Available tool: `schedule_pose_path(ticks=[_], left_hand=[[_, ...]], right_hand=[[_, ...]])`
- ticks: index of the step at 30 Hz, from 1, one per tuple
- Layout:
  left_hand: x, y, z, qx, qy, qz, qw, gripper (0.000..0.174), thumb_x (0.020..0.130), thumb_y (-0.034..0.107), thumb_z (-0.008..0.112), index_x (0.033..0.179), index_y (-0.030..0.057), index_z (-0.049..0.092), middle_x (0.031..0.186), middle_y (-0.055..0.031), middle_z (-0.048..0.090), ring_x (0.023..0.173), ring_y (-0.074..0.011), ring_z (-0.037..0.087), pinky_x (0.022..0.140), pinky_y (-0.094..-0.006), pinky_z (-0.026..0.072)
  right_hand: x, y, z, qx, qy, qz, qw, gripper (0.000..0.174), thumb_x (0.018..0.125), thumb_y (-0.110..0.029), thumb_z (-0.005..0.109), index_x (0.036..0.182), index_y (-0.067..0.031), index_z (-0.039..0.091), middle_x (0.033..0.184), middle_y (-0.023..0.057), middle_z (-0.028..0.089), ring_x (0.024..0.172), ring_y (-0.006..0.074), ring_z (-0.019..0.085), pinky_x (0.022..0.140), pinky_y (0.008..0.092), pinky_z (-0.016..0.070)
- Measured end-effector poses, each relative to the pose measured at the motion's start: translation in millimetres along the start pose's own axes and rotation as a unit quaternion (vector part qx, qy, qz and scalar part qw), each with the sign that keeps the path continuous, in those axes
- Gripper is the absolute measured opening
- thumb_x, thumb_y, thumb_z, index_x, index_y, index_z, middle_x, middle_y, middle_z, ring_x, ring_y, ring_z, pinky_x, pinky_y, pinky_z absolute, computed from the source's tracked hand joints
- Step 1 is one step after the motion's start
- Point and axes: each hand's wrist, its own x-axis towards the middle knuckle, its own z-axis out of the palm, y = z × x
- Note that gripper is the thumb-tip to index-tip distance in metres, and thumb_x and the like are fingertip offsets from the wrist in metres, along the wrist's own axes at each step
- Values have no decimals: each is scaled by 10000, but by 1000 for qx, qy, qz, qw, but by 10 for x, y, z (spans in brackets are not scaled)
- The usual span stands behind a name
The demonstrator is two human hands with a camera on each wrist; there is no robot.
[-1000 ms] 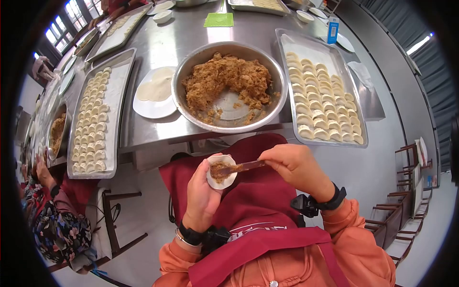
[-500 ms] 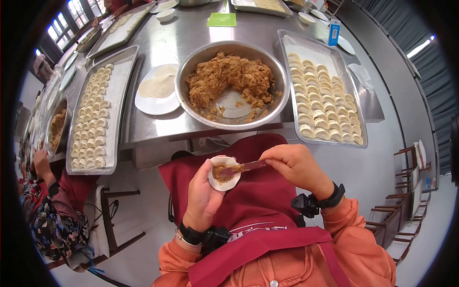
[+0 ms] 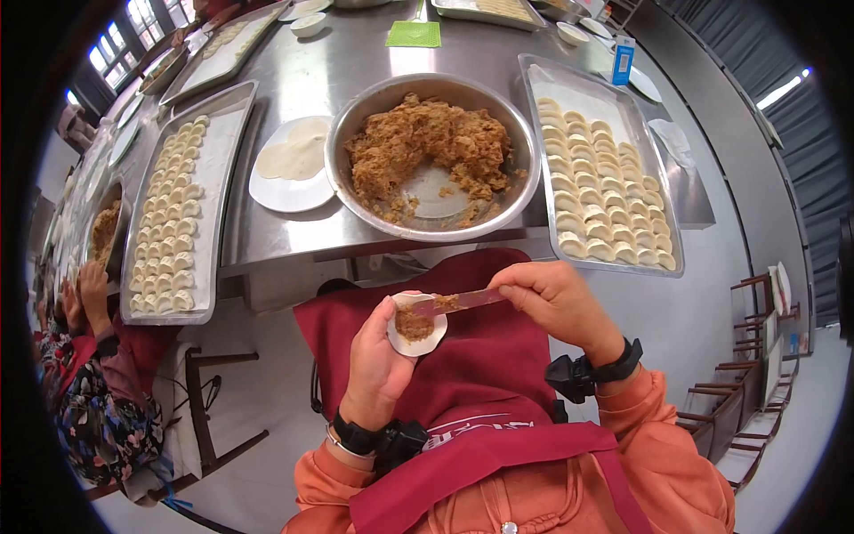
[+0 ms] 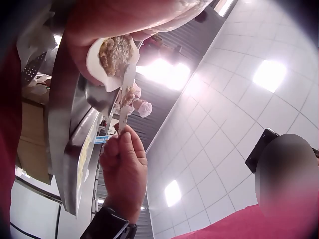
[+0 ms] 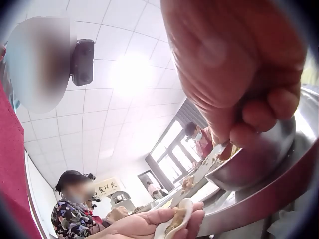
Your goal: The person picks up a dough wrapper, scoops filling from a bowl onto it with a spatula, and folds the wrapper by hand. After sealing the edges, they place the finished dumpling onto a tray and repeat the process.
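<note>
My left hand [image 3: 372, 360] holds a round white dumpling wrapper [image 3: 431, 343] on its fingers, with the thumb at the wrapper's left edge. A flattened patch of brown filling [image 3: 412, 327] lies in the wrapper's middle. My right hand [image 3: 556, 301] pinches one end of a flat, narrow spreader [image 3: 479, 300]. Bits of filling cling along the blade, and its far end overlaps the wrapper's upper right edge. In the left wrist view, the spreader [image 4: 129, 77] lies against the wrapper's rim. Both hands are above the red apron, in front of the table edge.
A big steel bowl [image 3: 525, 187] of filling stands ahead. Left of it is a white plate [image 3: 276, 198] with wrappers [image 3: 298, 156]. Trays of dumplings flank them, one left [image 3: 233, 116] and one right [image 3: 551, 76]. Another person's hands [image 3: 92, 289] are at far left.
The spreader has drawn back toward the right and up, uncovering more filling, which now looks flatter and rounder. My left hand stays nearly in place. The neighbour's hands have shifted.
</note>
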Motion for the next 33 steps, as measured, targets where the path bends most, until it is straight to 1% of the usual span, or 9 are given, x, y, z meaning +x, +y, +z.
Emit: schedule_pose_path(ticks=[4, 11, 13, 15, 17, 22, 26, 30, 33], left_hand=[[-14, -19, -3, 9, 12, -16, 1000, 341, 962, 219, 364, 1111, -44, 520, 1103, -141, 580, 1030, -247, 558, 929, -384, 431], [-5, 2, -56, 16, 19, -3, 1000, 336, 959, 213, 366, 1112, -45, 519, 1103, -154, 581, 1044, -269, 561, 930, -398, 439], [7, -6, -62, 14, -10, 1, 1000, 336, 960, 210, 362, 1112, -46, 519, 1103, -159, 582, 1047, -277, 561, 932, -403, 439], [19, -26, -77, 8, 27, -1, 1000, 333, 948, 217, 370, 1105, -46, 502, 1143, -221, 548, 1094, -355, 518, 990, -468, 382], [6, -23, -48, 9, 27, -5, 1000, 330, 946, 213, 376, 1105, -46, 503, 1139, -221, 551, 1093, -356, 518, 989, -469, 383], [-27, 1, -71, 15, 32, 3, 999, 323, 941, 208, 390, 1106, -46, 504, 1128, -215, 558, 1093, -356, 518, 989, -469, 384], [-60, 52, -63, 10, 15, 11, 1000, 338, 960, 201, 355, 1127, -51, 507, 1110, -173, 573, 1053, -292, 555, 937, -411, 436], [-51, 90, -58, 2, 5, 14, 1000, 331, 938, 207, 399, 1139, -37, 496, 1164, -209, 543, 1107, -360, 511, 993, -460, 382], [-28, 117, 0, -4, -19, 10, 1000, 340, 939, 209, 398, 1165, -31, 484, 1186, -211, 530, 1113, -363, 506, 994, -455, 382]], right_hand=[[21, 74, 146, -68, 21, -46, 996, 109, 821, -105, 576, 893, -60, 646, 779, 115, 642, 700, 278, 618, 625, 329, 481], [31, 81, -124, -47, 83, -18, 995, 101, 806, -97, 589, 886, -71, 645, 792, 125, 641, 713, 297, 613, 627, 369, 483], [90, 111, -290, -174, 185, -52, 966, 108, 801, -93, 595, 894, -76, 648, 805, 123, 642, 723, 294, 616, 629, 355, 486], [201, 138, -423, -238, 204, -67, 947, 104, 809, -96, 576, 890, -81, 638, 790, 115, 633, 717, 293, 612, 611, 364, 479], [351, 174, -536, -354, 237, -97, 900, 102, 825, -103, 538, 884, -90, 620, 758, 98, 614, 703, 293, 602, 575, 382, 464], [801, 442, -588, -479, 210, -121, 844, 85, 723, -49, 525, 771, -89, 583, 689, 81, 585, 705, 275, 608, 584, 387, 479], [976, 535, -486, -525, 170, -111, 827, 79, 713, -52, 537, 712, -107, 594, 684, 60, 590, 697, 264, 611, 599, 362, 495], [939, 485, -524, -529, 144, -92, 831, 42, 711, -69, 570, 743, -93, 582, 722, 64, 590, 767, 254, 606, 652, 359, 491], [758, 340, -510, -475, 211, -150, 841, 133, 717, -90, 613, 849, -83, 598, 816, 75, 594, 832, 262, 581, 707, 367, 467]])
